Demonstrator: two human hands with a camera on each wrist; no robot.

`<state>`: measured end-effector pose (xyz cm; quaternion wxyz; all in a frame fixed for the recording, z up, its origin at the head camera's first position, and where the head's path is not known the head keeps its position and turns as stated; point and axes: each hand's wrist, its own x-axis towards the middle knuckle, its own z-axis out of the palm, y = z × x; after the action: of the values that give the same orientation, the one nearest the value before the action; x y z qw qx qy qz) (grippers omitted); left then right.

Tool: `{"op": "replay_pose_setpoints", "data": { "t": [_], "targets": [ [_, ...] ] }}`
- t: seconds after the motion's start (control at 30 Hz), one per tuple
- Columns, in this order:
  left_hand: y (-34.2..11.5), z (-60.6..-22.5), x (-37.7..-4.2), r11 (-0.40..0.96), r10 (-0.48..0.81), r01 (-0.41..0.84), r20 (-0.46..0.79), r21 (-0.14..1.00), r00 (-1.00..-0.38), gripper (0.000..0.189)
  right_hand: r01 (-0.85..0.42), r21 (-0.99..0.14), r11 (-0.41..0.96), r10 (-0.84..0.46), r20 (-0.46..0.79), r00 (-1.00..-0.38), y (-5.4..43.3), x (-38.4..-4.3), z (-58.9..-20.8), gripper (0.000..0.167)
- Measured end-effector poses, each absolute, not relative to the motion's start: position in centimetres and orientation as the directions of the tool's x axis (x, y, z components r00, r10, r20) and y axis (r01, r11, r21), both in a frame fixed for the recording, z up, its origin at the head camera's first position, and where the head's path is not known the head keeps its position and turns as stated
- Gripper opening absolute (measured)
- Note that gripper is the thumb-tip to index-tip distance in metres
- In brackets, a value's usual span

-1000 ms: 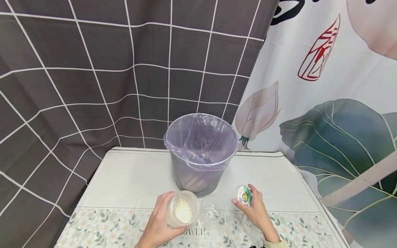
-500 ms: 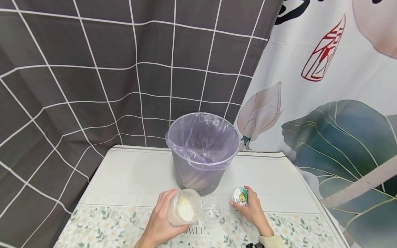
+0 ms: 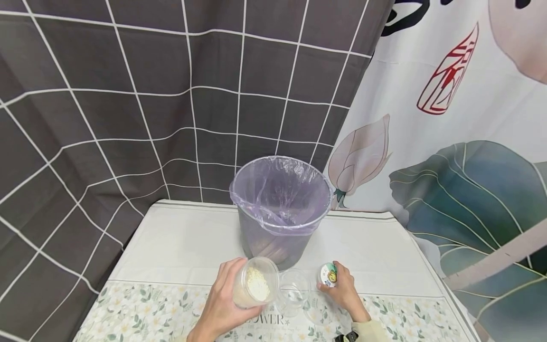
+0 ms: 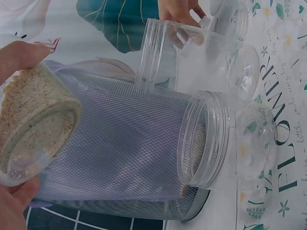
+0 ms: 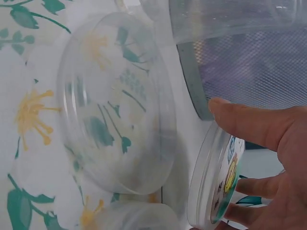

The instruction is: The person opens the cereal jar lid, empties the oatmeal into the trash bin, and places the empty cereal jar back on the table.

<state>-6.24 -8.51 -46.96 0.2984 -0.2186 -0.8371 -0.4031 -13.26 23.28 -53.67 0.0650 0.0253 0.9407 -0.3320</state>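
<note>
My left hand grips a clear plastic jar by its side, its mouth tilted up toward the head camera. Pale grain or flakes lie inside it, also seen through the wall of the jar in the left wrist view. With thumb and fingers, my right hand holds a round lid bearing a green, white and yellow label. The right wrist view shows this lid on edge, thumb at its rim. Between the hands stand two clear jars with no visible contents.
A mesh bin lined with a purple bag stands behind the jars. On the flowered tablecloth lies a clear lid, with another clear round piece beside it. A dark checked curtain hangs behind.
My right hand has moved left and slightly nearer with the labelled lid, toward the standing jars. The left hand keeps its hold on the jar of grain, almost still.
</note>
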Motion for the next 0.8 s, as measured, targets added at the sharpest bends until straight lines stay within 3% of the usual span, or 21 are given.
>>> {"op": "replay_pose_setpoints", "data": {
  "t": [0.8],
  "targets": [
    [-9.3,-45.6,-7.3,0.607,0.106,0.636,0.744,0.477,-0.659,0.099,0.133,-0.58,0.803,0.05,-0.158,-0.986,23.4,-14.0,-55.7,0.091]
  ]
}}
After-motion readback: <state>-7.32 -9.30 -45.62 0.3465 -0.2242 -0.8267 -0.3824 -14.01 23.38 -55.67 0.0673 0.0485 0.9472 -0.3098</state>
